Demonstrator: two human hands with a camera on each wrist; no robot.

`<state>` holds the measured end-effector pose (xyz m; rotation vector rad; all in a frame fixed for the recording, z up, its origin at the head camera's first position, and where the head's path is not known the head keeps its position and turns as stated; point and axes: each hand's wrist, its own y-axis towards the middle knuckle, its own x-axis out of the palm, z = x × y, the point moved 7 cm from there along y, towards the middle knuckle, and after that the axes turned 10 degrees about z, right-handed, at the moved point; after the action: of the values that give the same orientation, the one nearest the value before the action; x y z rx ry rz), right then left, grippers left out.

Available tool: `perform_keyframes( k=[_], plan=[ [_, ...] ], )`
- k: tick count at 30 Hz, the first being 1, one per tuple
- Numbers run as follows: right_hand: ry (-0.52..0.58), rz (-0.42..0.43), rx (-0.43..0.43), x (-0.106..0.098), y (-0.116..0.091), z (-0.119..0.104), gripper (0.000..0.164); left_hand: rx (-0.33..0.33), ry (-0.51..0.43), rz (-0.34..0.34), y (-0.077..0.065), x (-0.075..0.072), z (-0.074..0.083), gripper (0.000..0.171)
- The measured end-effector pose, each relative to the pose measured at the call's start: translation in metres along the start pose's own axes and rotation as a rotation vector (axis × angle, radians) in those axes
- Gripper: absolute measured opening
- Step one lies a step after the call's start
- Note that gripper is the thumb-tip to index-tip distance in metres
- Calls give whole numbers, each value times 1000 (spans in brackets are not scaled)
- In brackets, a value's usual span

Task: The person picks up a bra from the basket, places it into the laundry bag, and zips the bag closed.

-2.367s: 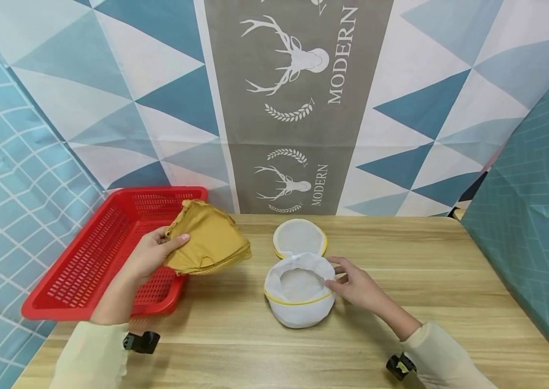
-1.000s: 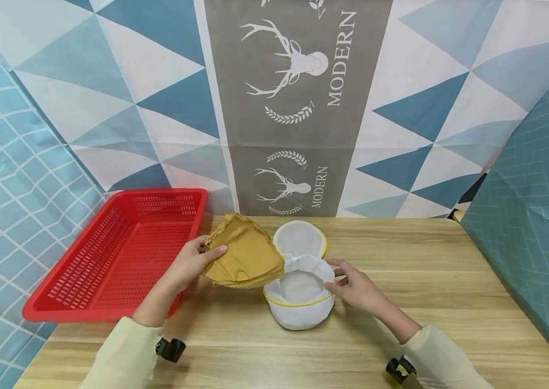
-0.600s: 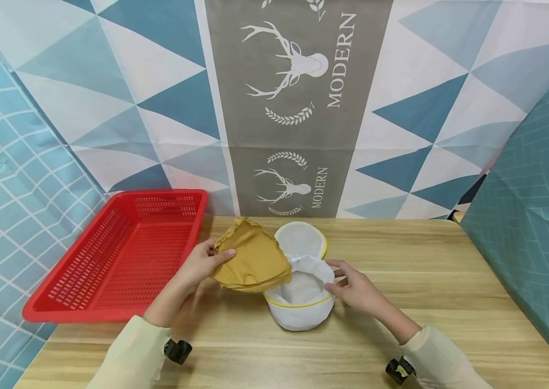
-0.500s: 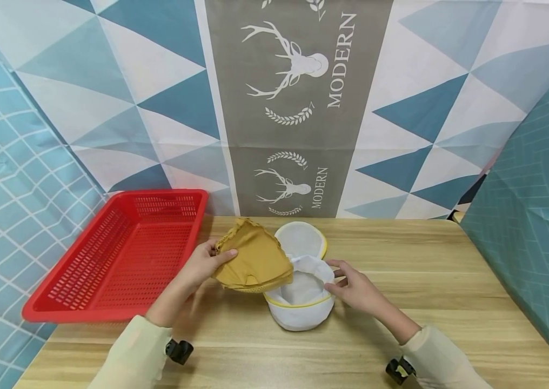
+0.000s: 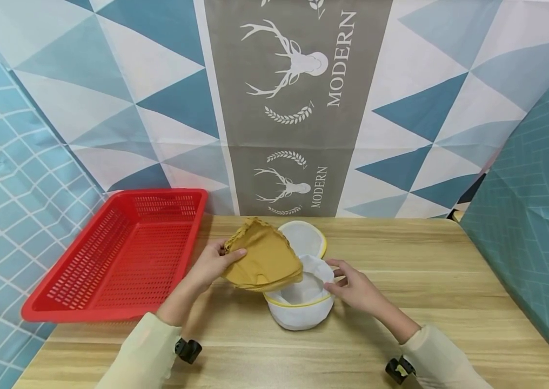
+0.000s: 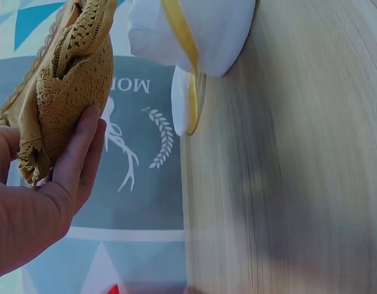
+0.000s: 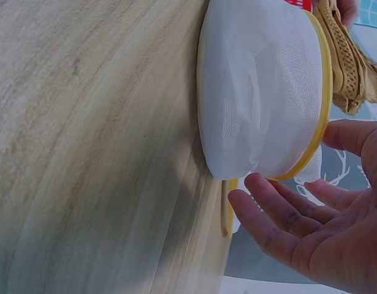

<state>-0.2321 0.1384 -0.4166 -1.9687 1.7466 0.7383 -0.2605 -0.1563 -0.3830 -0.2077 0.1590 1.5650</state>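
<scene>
My left hand (image 5: 213, 266) pinches a folded bundle of mustard underwear (image 5: 263, 256) by its left edge, thumb on top. Lace trim shows on the underwear (image 6: 75, 92) in the left wrist view. The bundle's right end overlaps the opening of a round white mesh laundry bag (image 5: 300, 317) with a yellow zipper. The bag's lid (image 5: 303, 237) is folded back behind it. At the bag's right rim, my right hand (image 5: 354, 287) holds with thumb and fingers. The right wrist view shows the thumb at the zipper edge and the fingers along the mesh side (image 7: 255, 92).
A red plastic basket (image 5: 128, 270) with perforated walls stands left, beside my left forearm. The wooden table (image 5: 425, 281) reaches back to a patterned wall covering (image 5: 284, 108). Teal sheets (image 5: 537, 216) border the right side. Black straps with small mounts (image 5: 188, 351) sit on both wrists.
My left hand has carried the underwear rightward from over the red basket's edge until it overlaps the bag's opening. The right hand has stayed at the rim.
</scene>
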Motion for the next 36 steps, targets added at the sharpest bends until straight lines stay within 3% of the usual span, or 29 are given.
perform_keyframes(
  k=[21, 36],
  plan=[
    [-6, 0, 12, -1, 0, 1, 52, -60, -83, 52, 4, 41, -9, 30],
    [-2, -1, -7, 0, 1, 0, 53, -72, -102, 111, -1, 55, -17, 29]
  ],
)
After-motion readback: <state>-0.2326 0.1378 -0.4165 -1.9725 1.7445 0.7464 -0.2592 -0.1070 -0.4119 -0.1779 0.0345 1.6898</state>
